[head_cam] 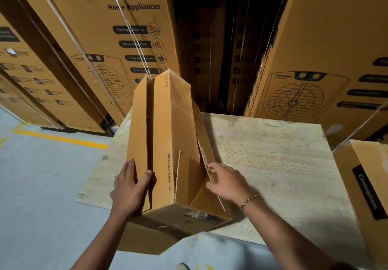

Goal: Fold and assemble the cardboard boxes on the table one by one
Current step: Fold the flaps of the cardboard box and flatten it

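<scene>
Now the box (168, 143) stands between the hands on the tabletop (273, 164), left hand (128, 188) clamping its side panel, right hand (226, 181) pinching a torn flap, which could rip further if pulled hard.

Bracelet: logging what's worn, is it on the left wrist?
No, the bracelet sits on the right wrist, behind the right hand.

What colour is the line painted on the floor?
Yellow; the floor line shows left of the table in the head view.
</scene>
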A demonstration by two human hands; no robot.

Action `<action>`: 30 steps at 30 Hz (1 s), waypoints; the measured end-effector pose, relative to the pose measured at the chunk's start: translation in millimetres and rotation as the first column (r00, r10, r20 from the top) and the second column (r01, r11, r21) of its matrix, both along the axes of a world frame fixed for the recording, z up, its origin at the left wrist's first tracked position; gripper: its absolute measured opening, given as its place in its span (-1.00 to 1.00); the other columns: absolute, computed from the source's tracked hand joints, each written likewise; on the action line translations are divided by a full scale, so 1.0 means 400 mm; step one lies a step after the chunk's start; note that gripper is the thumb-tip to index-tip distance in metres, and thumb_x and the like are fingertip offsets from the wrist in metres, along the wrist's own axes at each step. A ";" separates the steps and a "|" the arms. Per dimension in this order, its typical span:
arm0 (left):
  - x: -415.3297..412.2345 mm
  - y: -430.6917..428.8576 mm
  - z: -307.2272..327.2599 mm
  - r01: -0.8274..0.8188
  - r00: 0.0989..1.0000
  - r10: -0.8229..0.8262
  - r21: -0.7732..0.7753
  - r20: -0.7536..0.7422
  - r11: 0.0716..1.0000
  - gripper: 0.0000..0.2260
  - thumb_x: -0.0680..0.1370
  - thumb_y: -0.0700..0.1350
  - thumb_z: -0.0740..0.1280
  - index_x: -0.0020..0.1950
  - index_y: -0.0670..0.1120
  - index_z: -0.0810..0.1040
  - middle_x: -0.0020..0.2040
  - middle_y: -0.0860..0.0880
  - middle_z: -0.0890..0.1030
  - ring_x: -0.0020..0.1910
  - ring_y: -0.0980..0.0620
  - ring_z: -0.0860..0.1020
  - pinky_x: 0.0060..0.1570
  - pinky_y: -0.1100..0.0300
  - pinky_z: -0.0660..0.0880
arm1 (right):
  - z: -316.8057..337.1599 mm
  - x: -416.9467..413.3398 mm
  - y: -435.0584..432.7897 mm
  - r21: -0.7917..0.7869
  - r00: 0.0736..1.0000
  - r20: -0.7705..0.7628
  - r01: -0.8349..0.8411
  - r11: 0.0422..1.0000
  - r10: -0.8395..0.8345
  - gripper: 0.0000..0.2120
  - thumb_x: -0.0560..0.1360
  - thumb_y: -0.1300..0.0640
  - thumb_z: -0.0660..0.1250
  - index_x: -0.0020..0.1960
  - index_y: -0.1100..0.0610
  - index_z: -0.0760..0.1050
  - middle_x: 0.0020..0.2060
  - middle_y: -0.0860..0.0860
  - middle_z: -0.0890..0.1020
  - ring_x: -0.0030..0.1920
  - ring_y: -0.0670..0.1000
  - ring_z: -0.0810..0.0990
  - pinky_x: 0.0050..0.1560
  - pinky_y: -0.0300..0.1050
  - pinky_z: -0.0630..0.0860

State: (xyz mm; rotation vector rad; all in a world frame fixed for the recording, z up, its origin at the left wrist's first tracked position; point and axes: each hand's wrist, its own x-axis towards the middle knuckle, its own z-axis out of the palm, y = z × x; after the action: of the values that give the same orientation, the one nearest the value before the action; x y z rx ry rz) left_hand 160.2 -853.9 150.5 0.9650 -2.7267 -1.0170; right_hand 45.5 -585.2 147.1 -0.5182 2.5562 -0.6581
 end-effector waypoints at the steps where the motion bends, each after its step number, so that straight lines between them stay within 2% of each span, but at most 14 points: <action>1: 0.003 0.011 0.016 0.017 1.000 -0.019 -0.053 -0.020 0.998 -0.15 0.43 0.50 0.00 0.65 0.11 0.13 0.63 0.00 0.20 0.59 -0.14 0.18 0.45 -0.37 0.16 | 0.005 -0.001 -0.013 0.044 1.000 -0.017 -0.005 0.999 0.006 -0.50 0.51 -0.09 0.28 0.43 -0.13 0.29 0.29 -0.11 0.49 0.09 -0.03 0.55 -0.06 -0.12 0.49; 3: 0.007 0.028 0.046 0.060 0.993 -0.071 -0.116 -0.098 0.992 -0.31 0.51 0.36 0.02 0.63 0.16 0.18 0.61 0.03 0.25 0.57 -0.08 0.21 0.44 -0.32 0.18 | 0.012 -0.013 -0.035 0.103 0.998 -0.069 0.014 0.995 -0.007 -0.54 0.51 -0.10 0.24 0.39 -0.08 0.29 0.23 -0.04 0.51 0.10 0.08 0.54 -0.03 -0.04 0.50; 6: 0.013 0.040 0.078 0.136 0.973 -0.162 -0.156 -0.163 0.978 -0.47 0.60 0.18 0.09 0.59 0.29 0.17 0.60 0.08 0.25 0.53 -0.04 0.28 0.43 -0.26 0.26 | 0.021 -0.052 -0.061 0.137 0.996 -0.090 0.021 0.990 -0.008 -0.55 0.53 -0.08 0.19 0.39 -0.02 0.29 0.07 0.03 0.56 0.01 0.12 0.56 -0.16 -0.07 0.45; 10: -0.007 0.052 0.139 0.237 0.954 -0.288 -0.385 -0.080 0.892 -0.44 0.61 -0.09 0.28 0.59 0.21 0.28 0.62 0.03 0.22 0.57 -0.11 0.22 0.45 -0.29 0.26 | 0.043 -0.071 -0.079 0.180 0.987 -0.157 -0.016 0.984 0.045 -0.65 0.54 0.02 0.19 0.29 0.11 0.43 -0.17 0.04 0.55 -0.13 0.11 0.56 -0.23 -0.08 0.49; 12: -0.022 0.076 0.185 0.274 0.939 -0.341 -0.507 -0.042 0.817 -0.50 0.58 0.05 0.20 0.55 0.13 0.38 0.61 0.00 0.27 0.60 -0.11 0.17 0.48 -0.28 0.19 | 0.042 -0.060 -0.082 0.200 0.971 -0.232 -0.004 0.980 0.052 -0.71 0.55 0.07 0.19 0.20 0.15 0.48 -0.19 0.07 0.57 -0.16 0.11 0.57 -0.22 -0.05 0.55; 14: -0.041 0.119 0.224 0.319 0.923 -0.384 -0.612 0.028 0.723 -0.43 0.58 0.25 0.00 0.53 0.10 0.41 0.58 -0.01 0.33 0.63 -0.07 0.10 0.55 -0.21 -0.01 | 0.042 -0.047 -0.091 0.202 0.961 -0.270 -0.005 0.979 0.061 -0.76 0.56 0.10 0.21 0.16 0.16 0.50 -0.19 0.08 0.59 -0.16 0.11 0.59 -0.19 -0.04 0.58; 16: -0.055 0.171 0.249 0.468 0.872 -0.452 -0.592 0.188 0.656 -0.34 0.57 0.37 -0.12 0.56 0.14 0.35 0.61 0.02 0.27 0.65 -0.05 -0.03 0.56 -0.17 -0.20 | 0.044 -0.038 -0.109 0.193 0.958 -0.274 -0.032 0.981 0.085 -0.77 0.56 0.15 0.30 0.21 0.14 0.49 -0.15 0.07 0.62 -0.13 0.10 0.62 -0.13 -0.03 0.60; 17: -0.060 0.188 0.244 0.541 0.837 -0.473 -0.553 0.276 0.634 -0.34 0.57 0.38 -0.13 0.59 0.15 0.28 0.64 0.04 0.20 0.66 -0.04 -0.08 0.56 -0.18 -0.22 | 0.047 -0.033 -0.122 0.176 0.959 -0.272 -0.036 0.984 0.083 -0.74 0.55 0.17 0.33 0.24 0.13 0.49 -0.11 0.09 0.64 -0.09 0.11 0.64 -0.09 -0.02 0.61; 19: -0.058 0.185 0.204 0.624 0.782 -0.471 -0.502 0.409 0.599 -0.41 0.60 0.27 -0.07 0.60 0.13 0.25 0.65 0.02 0.17 0.66 -0.07 -0.09 0.55 -0.25 -0.15 | 0.056 -0.023 -0.146 0.125 0.956 -0.284 -0.037 0.991 0.072 -0.70 0.55 0.08 0.32 0.26 0.12 0.48 -0.02 0.11 0.64 -0.02 0.14 0.63 -0.07 -0.04 0.58; 20: -0.049 0.173 0.191 0.627 0.778 -0.446 -0.498 0.444 0.599 -0.42 0.58 0.20 -0.03 0.56 0.10 0.35 0.62 -0.01 0.23 0.65 -0.11 -0.04 0.53 -0.29 -0.12 | 0.059 -0.018 -0.159 0.108 0.955 -0.289 -0.043 0.993 0.073 -0.65 0.55 -0.01 0.29 0.28 0.11 0.47 0.04 0.11 0.62 0.02 0.15 0.62 -0.04 -0.03 0.56; 22: -0.029 0.143 0.163 0.584 0.811 -0.384 -0.573 0.442 0.575 -0.49 0.51 0.15 0.08 0.33 0.05 0.61 0.46 -0.06 0.48 0.59 -0.18 0.22 0.47 -0.31 -0.05 | 0.057 -0.006 -0.183 0.114 0.959 -0.267 -0.060 0.992 0.089 -0.50 0.52 -0.15 0.23 0.37 0.07 0.42 0.19 0.09 0.55 0.12 0.16 0.57 0.05 0.01 0.54; 24: -0.019 0.130 0.137 0.545 0.838 -0.364 -0.640 0.406 0.542 -0.60 0.52 0.06 0.10 0.09 0.03 0.71 0.22 -0.08 0.61 0.39 -0.18 0.47 0.38 -0.30 0.08 | 0.055 0.004 -0.213 0.143 0.965 -0.241 -0.072 0.987 0.105 -0.42 0.50 -0.24 0.20 0.41 0.05 0.36 0.25 0.10 0.51 0.17 0.19 0.55 0.09 0.04 0.54; 26: -0.017 0.139 0.115 0.551 0.834 -0.353 -0.623 0.424 0.554 -0.65 0.60 0.03 0.08 0.11 0.04 0.64 0.19 -0.06 0.55 0.28 -0.13 0.46 0.33 -0.24 0.14 | 0.057 0.009 -0.244 0.159 0.959 -0.252 -0.088 0.983 0.127 -0.45 0.49 -0.26 0.23 0.34 0.06 0.41 0.14 0.11 0.58 0.11 0.19 0.58 0.04 0.02 0.56; 30: -0.014 0.089 0.073 0.477 0.878 -0.314 -0.613 0.360 0.630 -0.65 0.56 0.22 0.13 0.15 0.03 0.48 0.13 -0.06 0.49 0.16 -0.12 0.42 0.19 -0.19 0.24 | 0.084 -0.009 -0.273 0.083 0.955 -0.273 -0.096 0.992 0.115 -0.45 0.42 -0.30 0.28 0.24 0.05 0.54 -0.03 0.11 0.66 0.04 0.19 0.61 -0.11 -0.08 0.53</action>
State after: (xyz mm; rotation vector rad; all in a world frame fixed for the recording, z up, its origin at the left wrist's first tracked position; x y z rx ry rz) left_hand 154.8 -818.5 179.6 0.3448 -3.1595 0.1829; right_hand 41.7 -694.2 180.5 -0.7654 2.7748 -0.4857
